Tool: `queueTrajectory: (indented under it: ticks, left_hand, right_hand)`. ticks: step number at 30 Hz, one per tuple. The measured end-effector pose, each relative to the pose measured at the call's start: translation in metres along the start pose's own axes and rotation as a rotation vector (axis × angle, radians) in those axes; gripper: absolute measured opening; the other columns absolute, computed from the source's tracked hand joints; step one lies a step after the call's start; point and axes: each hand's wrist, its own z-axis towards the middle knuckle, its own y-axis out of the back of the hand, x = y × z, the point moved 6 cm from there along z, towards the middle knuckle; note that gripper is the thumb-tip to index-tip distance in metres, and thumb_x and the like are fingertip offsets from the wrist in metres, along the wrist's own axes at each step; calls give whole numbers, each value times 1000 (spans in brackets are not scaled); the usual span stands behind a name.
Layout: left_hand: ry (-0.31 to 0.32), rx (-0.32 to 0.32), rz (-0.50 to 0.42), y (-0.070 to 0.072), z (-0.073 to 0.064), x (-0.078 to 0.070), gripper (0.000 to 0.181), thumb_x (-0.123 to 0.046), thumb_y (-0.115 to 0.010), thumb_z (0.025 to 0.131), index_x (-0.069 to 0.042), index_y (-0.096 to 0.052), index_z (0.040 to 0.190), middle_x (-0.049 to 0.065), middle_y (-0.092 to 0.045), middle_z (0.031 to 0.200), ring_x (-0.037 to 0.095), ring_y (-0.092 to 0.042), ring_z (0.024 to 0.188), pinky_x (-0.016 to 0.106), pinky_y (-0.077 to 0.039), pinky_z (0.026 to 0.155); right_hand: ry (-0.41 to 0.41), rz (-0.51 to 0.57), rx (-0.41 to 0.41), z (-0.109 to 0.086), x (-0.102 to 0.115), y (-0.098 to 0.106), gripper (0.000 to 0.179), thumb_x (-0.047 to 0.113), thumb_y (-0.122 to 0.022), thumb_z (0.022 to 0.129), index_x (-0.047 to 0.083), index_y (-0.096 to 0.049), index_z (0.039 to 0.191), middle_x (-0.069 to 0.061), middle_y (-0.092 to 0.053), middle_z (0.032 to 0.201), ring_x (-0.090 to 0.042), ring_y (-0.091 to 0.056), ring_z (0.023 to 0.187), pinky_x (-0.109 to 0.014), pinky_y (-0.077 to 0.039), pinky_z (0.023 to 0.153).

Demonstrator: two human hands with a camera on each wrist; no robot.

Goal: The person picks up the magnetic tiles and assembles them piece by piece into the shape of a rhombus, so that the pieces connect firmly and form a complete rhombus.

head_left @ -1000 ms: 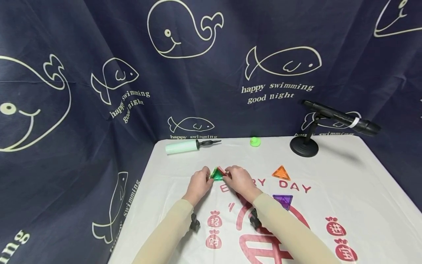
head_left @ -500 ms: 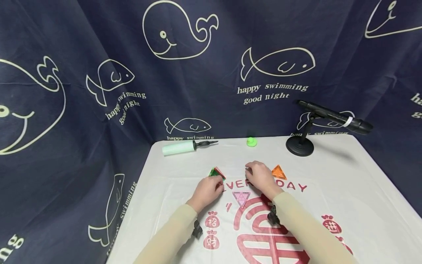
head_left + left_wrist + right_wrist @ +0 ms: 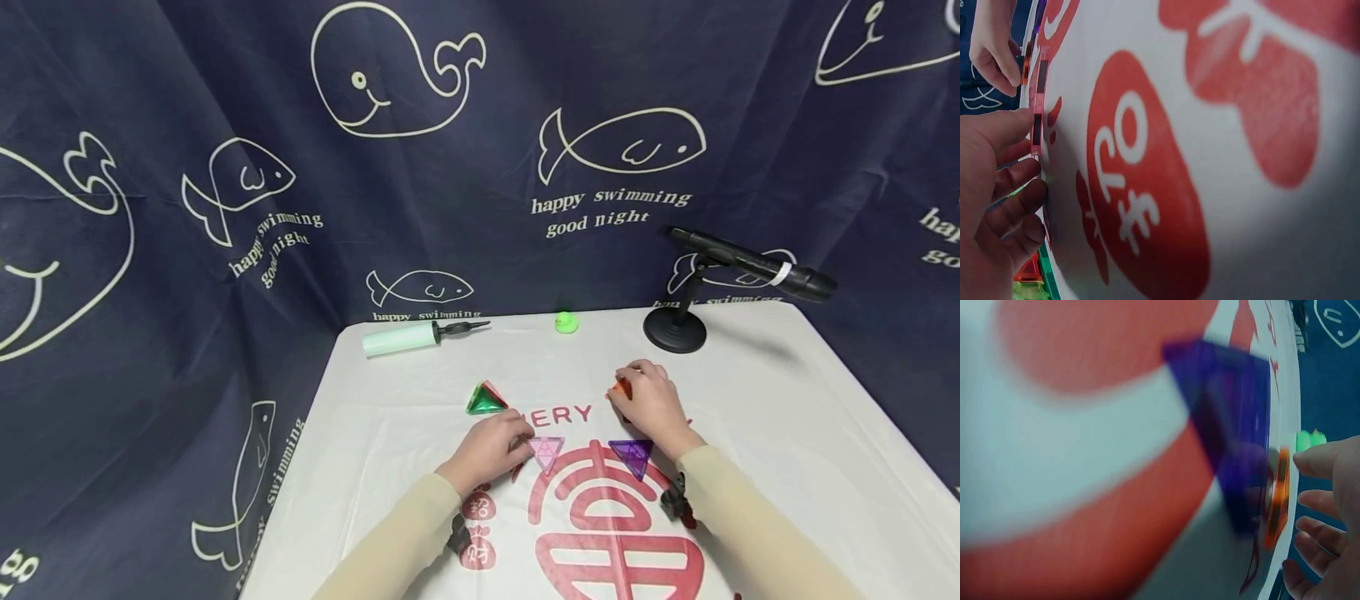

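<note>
My left hand (image 3: 491,446), fingers loosely bent, is at the left corner of a pink triangular magnetic tile (image 3: 549,452). In the left wrist view its thumb overlaps the end of that tile. My right hand (image 3: 651,404) reaches over an orange triangular tile (image 3: 621,388), mostly hidden under the fingers. The right wrist view has those fingers spread beside the orange tile (image 3: 1279,500), not closed round it. A purple triangular tile (image 3: 633,454) lies on the cloth below the right hand. Behind the left hand stands a small pyramid of green, red and yellow-green tiles (image 3: 487,399).
Along the back of the white-covered table (image 3: 405,467) lie a pale green hand pump (image 3: 401,339) with a black nozzle and a green toy duck (image 3: 566,322). A black microphone (image 3: 757,262) on a round-based stand is at the back right. Dark blue curtains hang behind and at the sides.
Both hands have left the tile pyramid. My right hand has moved right to the orange tile; my left has come nearer, to the pink tile. The head view has shifted slightly.
</note>
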Motion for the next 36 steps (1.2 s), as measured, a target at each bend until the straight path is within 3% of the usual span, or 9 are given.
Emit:
queueTrajectory:
  ticks: [6, 11, 25, 36]
  left_hand:
    - [13, 33, -1, -5, 0, -2, 24, -31, -74, 98, -18, -77, 118, -7, -64, 111, 4, -61, 95, 26, -52, 92]
    - [29, 49, -9, -3, 0, -3, 25, -31, -76, 97, -17, -77, 118, -7, -64, 111, 5, -61, 96, 27, -51, 93]
    - [15, 9, -34, -1, -1, -2, 18, -28, -75, 98, -17, -75, 113, -7, -64, 107, 6, -61, 92, 28, -52, 90]
    - [55, 8, -94, -2, -3, 3, 17, -28, -77, 97, -18, -68, 107, -9, -61, 102, 4, -55, 87, 25, -50, 85]
  right_hand:
    - [-38, 21, 72, -9, -19, 4, 56, 27, -77, 94, -15, -63, 128, -30, -58, 122, -47, -55, 111, -63, -44, 100]
    - [-27, 0, 72, -13, -26, 3, 58, 31, -78, 94, -16, -64, 125, -27, -60, 111, -43, -57, 101, -60, -47, 93]
    - [-29, 12, 98, -9, -24, -1, 54, 23, -79, 93, -16, -63, 127, -23, -62, 101, -31, -57, 83, -52, -51, 77]
    - [-21, 27, 126, -7, -23, -1, 53, 22, -80, 92, -16, -64, 126, -23, -62, 101, -30, -57, 83, -50, -50, 76]
